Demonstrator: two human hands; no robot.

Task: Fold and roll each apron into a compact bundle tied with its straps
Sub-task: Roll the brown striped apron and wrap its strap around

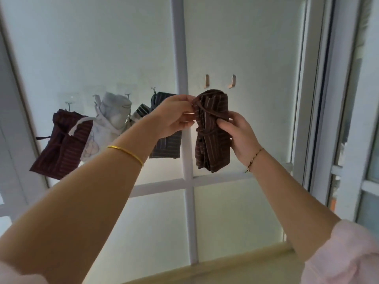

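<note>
Brown striped apron bundle (213,140), rolled and bound with own strap (202,109); held upright in the air before frosted window, just below two bare hooks (207,81). Gripped round the middle by right hand (235,132), fingers curled over the wrap; strap end at top pinched by left hand (178,113). Step judged as last tightening of tie. Called for: roll kept squeezed firm, strap drawn taut along the wrap rather than sideways, knot seated snug before any easing of grip. Dark red bundle (59,144), white bundle (114,111) and grey striped bundle (166,144) hung to the left.
</note>
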